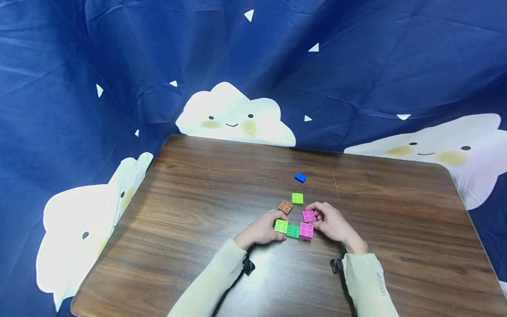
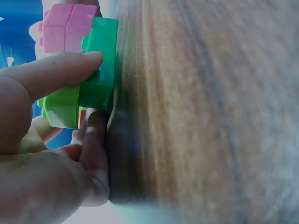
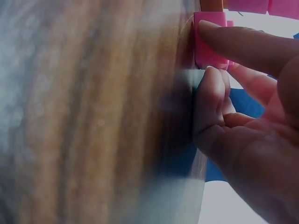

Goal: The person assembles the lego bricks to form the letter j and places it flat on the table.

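My left hand (image 1: 264, 228) holds a lime brick (image 1: 281, 226) joined to a green brick (image 1: 293, 231). In the left wrist view its thumb presses across the green brick (image 2: 105, 60), and the other fingers curl behind the lime brick (image 2: 63, 107). A large pink brick (image 1: 306, 230) sits at the right end of the green one, higher than it. With thumb and fingers, my right hand (image 1: 332, 221) pinches a smaller pink brick (image 1: 308, 215) just behind the large one. In the right wrist view that small pink brick (image 3: 210, 42) is low by the tabletop.
An orange-brown brick (image 1: 285, 206) lies just behind the left hand's fingers. Another lime brick (image 1: 297, 199) is beyond it, and a blue brick (image 1: 300, 177) lies farther back on the wooden table (image 1: 206, 185). A blue cloud-print cloth (image 1: 336, 88) hangs behind the table.
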Action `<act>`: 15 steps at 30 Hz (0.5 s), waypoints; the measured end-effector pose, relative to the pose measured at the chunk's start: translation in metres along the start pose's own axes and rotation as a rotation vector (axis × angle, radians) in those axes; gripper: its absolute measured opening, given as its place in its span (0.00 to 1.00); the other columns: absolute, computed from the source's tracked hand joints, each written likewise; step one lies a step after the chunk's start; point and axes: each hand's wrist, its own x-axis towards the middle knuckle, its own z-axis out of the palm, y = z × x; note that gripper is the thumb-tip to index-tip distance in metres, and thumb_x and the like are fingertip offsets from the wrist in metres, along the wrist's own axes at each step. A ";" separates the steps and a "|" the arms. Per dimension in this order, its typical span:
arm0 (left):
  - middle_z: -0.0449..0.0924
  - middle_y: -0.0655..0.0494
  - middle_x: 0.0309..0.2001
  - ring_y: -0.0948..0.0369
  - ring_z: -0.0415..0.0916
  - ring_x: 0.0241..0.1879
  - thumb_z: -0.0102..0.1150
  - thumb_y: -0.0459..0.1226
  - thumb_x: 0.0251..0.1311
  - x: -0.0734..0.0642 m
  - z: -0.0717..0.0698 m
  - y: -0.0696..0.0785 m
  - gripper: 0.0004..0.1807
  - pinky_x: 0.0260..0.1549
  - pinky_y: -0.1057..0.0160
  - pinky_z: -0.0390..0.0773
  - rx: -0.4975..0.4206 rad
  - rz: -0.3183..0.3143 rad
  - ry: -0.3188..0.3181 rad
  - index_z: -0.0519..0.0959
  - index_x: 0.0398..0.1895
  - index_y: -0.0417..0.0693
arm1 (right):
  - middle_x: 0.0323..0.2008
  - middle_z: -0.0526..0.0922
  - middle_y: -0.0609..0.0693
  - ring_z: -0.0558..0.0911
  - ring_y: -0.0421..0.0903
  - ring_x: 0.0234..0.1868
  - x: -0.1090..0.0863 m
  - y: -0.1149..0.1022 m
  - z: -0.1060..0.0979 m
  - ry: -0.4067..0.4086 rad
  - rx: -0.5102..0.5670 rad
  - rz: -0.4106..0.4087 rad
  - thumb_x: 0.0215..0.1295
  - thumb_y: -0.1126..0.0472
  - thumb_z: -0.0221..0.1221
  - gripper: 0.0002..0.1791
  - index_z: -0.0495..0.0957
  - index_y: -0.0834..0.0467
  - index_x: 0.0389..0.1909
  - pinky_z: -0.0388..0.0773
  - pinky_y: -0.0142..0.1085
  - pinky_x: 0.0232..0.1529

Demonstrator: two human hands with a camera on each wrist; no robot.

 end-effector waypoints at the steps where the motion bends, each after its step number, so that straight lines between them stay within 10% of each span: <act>1: 0.78 0.58 0.42 0.65 0.70 0.39 0.74 0.34 0.43 0.000 0.000 0.000 0.20 0.43 0.67 0.69 -0.001 0.001 0.001 0.80 0.42 0.55 | 0.35 0.74 0.53 0.71 0.45 0.35 0.000 0.000 0.000 0.004 -0.003 -0.005 0.51 0.71 0.64 0.21 0.78 0.57 0.48 0.66 0.33 0.36; 15: 0.77 0.58 0.42 0.66 0.70 0.39 0.74 0.35 0.43 0.000 0.003 -0.005 0.20 0.43 0.67 0.69 0.004 0.018 0.018 0.80 0.42 0.55 | 0.37 0.70 0.55 0.70 0.46 0.38 -0.001 0.003 0.002 0.087 0.060 0.055 0.53 0.65 0.68 0.18 0.77 0.60 0.46 0.64 0.33 0.36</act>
